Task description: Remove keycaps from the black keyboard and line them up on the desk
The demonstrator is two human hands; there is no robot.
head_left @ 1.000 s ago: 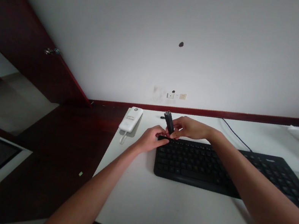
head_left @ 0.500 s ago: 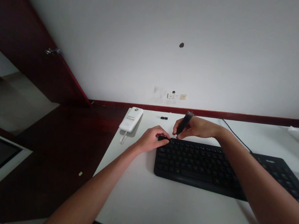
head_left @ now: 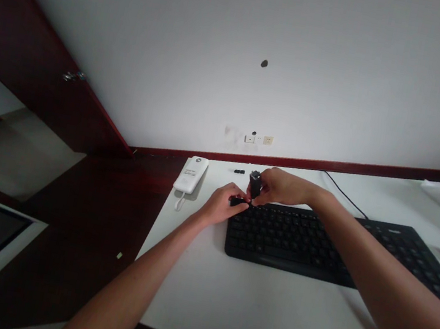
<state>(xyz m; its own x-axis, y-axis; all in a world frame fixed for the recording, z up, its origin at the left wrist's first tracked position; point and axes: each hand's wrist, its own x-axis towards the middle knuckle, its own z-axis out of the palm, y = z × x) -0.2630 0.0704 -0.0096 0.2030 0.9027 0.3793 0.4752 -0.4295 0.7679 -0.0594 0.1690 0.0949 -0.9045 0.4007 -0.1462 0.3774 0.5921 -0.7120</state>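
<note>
Gripping the black tool (head_left: 256, 187) in the right hand (head_left: 278, 186); it's swung from right-leaning to slightly left, lower end by the left hand's (head_left: 220, 204) fingertips. Work stays at the keyboard's (head_left: 276, 233) far-left corner. Left fingers rest there; can't tell if pinching.

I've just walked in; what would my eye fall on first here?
Probably the wide black keyboard lying across the white table. At its far left corner, the person's left grip and right grip sit close together, the right one holding a dark stick-like object. Near the table's left edge lies a white block, perhaps a power bank.
</note>
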